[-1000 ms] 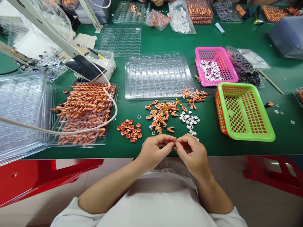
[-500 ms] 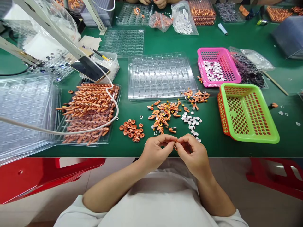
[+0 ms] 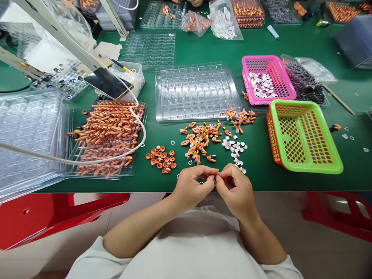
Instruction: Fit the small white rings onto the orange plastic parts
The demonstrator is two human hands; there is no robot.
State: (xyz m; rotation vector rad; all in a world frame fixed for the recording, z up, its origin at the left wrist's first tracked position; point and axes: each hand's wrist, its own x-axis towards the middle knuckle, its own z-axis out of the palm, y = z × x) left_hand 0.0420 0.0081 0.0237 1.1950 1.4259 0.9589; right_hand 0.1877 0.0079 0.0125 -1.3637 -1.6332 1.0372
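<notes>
My left hand (image 3: 193, 184) and my right hand (image 3: 236, 190) meet at the table's front edge, fingertips pinched together on a small orange-brown part (image 3: 215, 179) that is mostly hidden. Just beyond them lies a pile of orange pieces (image 3: 200, 141) with yellow and silvery bits. White discs (image 3: 235, 146) are scattered beyond my right hand. Round copper-coloured cups (image 3: 161, 159) form a group to the left. A smaller cluster of orange pieces (image 3: 244, 117) is near the clear tray's right corner.
A clear tray (image 3: 197, 93) lies mid-table. Pink (image 3: 247, 83) and green (image 3: 328, 168) baskets stand right. At left are a tray of copper-coloured parts (image 3: 110, 135), a white cable (image 3: 95, 161), a phone (image 3: 110, 83) and stacked trays (image 3: 29, 131). Another person's hand (image 3: 196, 2) shows at the top.
The view has shifted slightly. Both hands stay together at the small part, with only a slight change in the fingers.
</notes>
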